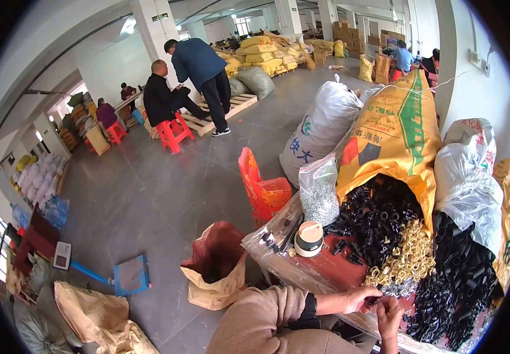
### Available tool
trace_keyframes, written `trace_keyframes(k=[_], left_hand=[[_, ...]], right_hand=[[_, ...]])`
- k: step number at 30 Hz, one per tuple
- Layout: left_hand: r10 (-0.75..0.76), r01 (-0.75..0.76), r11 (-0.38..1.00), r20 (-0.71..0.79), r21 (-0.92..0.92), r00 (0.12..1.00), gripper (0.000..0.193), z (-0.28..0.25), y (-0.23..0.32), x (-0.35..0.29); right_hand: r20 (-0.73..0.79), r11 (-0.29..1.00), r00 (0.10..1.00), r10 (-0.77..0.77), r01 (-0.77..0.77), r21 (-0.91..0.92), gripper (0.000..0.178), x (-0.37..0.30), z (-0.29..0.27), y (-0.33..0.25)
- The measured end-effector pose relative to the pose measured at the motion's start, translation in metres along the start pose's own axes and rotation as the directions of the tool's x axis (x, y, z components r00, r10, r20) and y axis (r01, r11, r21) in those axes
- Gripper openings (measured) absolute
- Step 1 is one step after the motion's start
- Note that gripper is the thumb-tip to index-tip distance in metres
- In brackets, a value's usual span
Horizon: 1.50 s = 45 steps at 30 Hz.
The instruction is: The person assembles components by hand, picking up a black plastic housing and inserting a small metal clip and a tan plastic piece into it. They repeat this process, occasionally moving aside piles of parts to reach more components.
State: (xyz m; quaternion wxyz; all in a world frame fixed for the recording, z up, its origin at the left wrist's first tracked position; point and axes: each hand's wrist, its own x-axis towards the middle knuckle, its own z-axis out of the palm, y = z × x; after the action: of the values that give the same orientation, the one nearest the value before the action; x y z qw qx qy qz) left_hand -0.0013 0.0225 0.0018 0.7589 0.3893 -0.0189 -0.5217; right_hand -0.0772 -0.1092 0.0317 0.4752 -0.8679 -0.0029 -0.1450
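Observation:
My left hand (358,300) reaches in over the near edge of the worktable (337,268), its fingers pinched on a small black plastic part (373,300). Close against it is my right hand (389,312), fingertips closed at the same part; whether it grips that part or another tiny piece is hidden. Just beyond the hands lie a heap of brass-coloured fittings (405,253) and some small silvery pieces (401,288). Black plastic fittings (379,212) spill from a large yellow woven sack (393,135). To the right spreads a pile of black tubular parts (452,289).
A clear bag of small metal parts (318,192) and a lidded jar (309,239) stand on the table. Left of it are an open paper sack (215,265), a red bag (261,189) and a blue floor scale (131,276). Two people (199,65) are near a pallet farther off.

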Motion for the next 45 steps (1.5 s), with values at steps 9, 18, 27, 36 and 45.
trace_keyframes(k=[9, 18, 27, 36, 45], left_hand=[[-0.017, 0.012, 0.998, 0.071, 0.069, 0.997, 0.024, -0.001, -0.009, -0.005], [-0.015, -0.022, 0.966, 0.141, 0.258, 0.99, 0.031, -0.002, -0.029, -0.004], [-0.026, -0.016, 0.946, 0.124, 0.325, 0.992, 0.03, -0.002, -0.014, -0.002], [-0.116, 0.115, 0.992, 0.015, 0.049, 0.993, 0.025, 0.003, 0.009, -0.007], [-0.007, 0.0, 0.998, -0.106, -0.068, 0.994, 0.018, -0.042, 0.021, -0.03]], right_hand=[[0.051, 0.978, 0.986, -0.157, 0.163, -0.132, 0.007, -0.004, -0.002, 0.009], [0.152, 0.988, 0.988, 0.0, 0.023, -0.15, 0.009, -0.009, -0.011, -0.002], [0.126, 0.983, 0.991, 0.053, -0.03, -0.18, 0.005, -0.002, -0.014, -0.005], [0.097, 0.992, 0.992, -0.084, 0.074, 0.101, 0.008, 0.004, -0.031, 0.022], [-0.044, 0.865, 0.997, 0.069, -0.082, -0.495, 0.017, 0.01, -0.082, 0.071]])
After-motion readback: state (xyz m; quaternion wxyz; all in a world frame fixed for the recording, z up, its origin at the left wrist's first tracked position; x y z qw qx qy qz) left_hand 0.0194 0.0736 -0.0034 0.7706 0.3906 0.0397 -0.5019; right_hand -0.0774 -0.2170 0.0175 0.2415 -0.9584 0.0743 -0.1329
